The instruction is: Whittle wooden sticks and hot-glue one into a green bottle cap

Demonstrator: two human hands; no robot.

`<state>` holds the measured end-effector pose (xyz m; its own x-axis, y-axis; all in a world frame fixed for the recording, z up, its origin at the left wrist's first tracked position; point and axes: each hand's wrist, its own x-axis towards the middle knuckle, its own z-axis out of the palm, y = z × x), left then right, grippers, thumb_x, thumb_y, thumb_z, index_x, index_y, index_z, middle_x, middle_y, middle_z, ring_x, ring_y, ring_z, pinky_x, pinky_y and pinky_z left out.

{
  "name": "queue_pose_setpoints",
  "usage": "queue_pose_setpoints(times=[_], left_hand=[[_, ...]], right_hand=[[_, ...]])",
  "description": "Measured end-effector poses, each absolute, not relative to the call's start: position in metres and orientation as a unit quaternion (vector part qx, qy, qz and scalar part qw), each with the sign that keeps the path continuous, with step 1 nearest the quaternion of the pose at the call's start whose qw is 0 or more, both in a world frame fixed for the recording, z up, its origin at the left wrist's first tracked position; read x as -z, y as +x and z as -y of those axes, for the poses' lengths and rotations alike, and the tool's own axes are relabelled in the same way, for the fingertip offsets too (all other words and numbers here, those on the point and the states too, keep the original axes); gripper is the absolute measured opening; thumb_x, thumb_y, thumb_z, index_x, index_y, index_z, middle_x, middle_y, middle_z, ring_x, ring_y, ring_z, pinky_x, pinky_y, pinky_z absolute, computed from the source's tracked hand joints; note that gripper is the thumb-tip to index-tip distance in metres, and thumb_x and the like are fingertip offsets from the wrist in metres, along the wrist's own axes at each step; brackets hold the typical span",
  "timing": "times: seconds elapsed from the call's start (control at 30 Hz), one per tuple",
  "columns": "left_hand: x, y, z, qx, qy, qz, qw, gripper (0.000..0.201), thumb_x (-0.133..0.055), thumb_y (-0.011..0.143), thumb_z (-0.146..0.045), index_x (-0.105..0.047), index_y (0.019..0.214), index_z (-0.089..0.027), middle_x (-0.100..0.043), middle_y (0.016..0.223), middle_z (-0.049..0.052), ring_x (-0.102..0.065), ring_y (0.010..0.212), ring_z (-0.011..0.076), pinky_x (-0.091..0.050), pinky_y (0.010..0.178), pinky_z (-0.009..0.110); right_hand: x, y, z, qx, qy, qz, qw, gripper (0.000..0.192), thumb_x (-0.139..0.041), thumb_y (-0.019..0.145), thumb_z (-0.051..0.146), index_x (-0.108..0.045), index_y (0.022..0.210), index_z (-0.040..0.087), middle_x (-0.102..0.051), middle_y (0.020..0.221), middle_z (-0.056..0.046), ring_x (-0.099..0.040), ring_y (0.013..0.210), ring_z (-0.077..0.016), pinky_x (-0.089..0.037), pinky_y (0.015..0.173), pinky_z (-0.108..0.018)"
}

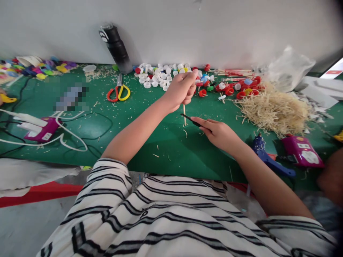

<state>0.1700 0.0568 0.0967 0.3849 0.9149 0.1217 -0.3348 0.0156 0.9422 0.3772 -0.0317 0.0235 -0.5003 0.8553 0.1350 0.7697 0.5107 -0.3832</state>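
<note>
Thin wooden stick (184,116) stands near upright over the green mat (171,150), its top gripped inside our left hand (180,89), fingers curled tight around it. Lower end hangs just above the mat, about mid-table.

Our right hand (217,132) holds a small dark blade (190,119), fingers pinched together on its handle; the tip meets the stick's lower part from the right. A few pale slivers lie on the mat right under this spot.

Step in hand, as we judge it: shaving or trimming the stick's lower end. The next stroke seems to call for a steady left grip and a shallow blade angle, pushed away from the fingers.

Farther out: a heap of wood shavings (273,110) to the right; red caps (242,91) and white caps (158,75) along the far edge; scissors (118,92) with red and yellow handles to the left; a black bottle (116,46) against the wall. A blue glue gun (264,155) and a purple box (302,151) lie near our right forearm; another purple box (40,131) with white cables sits far left.
</note>
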Motion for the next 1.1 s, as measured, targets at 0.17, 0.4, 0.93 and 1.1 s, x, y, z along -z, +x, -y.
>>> queue_pose_setpoints(times=[0.17,0.4,0.93,1.1], left_hand=[[-0.093,0.167,-0.061,-0.471,0.499,-0.275,0.673,0.055,-0.06,0.109,-0.038,-0.029,0.066,-0.022,-0.021,0.049,-0.012,-0.014,0.038,-0.0005,-0.012,0.039,0.012],[-0.092,0.165,-0.062,-0.468,0.493,-0.266,0.684,0.054,-0.061,0.108,-0.037,-0.031,0.067,-0.022,-0.022,0.051,-0.012,-0.016,0.037,-0.0013,-0.012,0.039,0.012],[-0.091,0.159,-0.071,-0.46,0.439,-0.262,0.725,0.058,-0.054,0.11,-0.046,-0.028,0.065,-0.022,-0.02,0.048,-0.012,-0.015,0.034,-0.0005,-0.012,0.036,0.011],[-0.094,0.155,-0.071,-0.415,0.461,-0.259,0.74,0.065,-0.039,0.112,-0.058,-0.031,0.059,-0.021,-0.018,0.045,-0.011,-0.013,0.033,0.0007,-0.011,0.036,0.014]], right_hand=[[-0.023,0.379,0.032,-0.148,-0.469,0.856,0.161,0.057,-0.039,0.11,0.033,-0.053,0.166,0.034,-0.075,0.106,-0.008,-0.069,0.081,-0.0215,-0.058,0.075,-0.036],[-0.02,0.382,0.034,-0.167,-0.472,0.85,0.162,0.057,-0.039,0.111,0.034,-0.052,0.166,0.034,-0.076,0.109,-0.008,-0.07,0.084,-0.0223,-0.06,0.08,-0.039],[-0.017,0.392,0.032,-0.123,-0.477,0.863,0.109,0.054,-0.041,0.113,0.033,-0.051,0.166,0.041,-0.076,0.113,-0.005,-0.072,0.092,-0.0215,-0.056,0.08,-0.034],[-0.018,0.387,0.029,-0.063,-0.477,0.861,0.167,0.051,-0.041,0.114,0.034,-0.057,0.161,0.039,-0.073,0.103,-0.005,-0.067,0.078,-0.0177,-0.051,0.069,-0.029]])
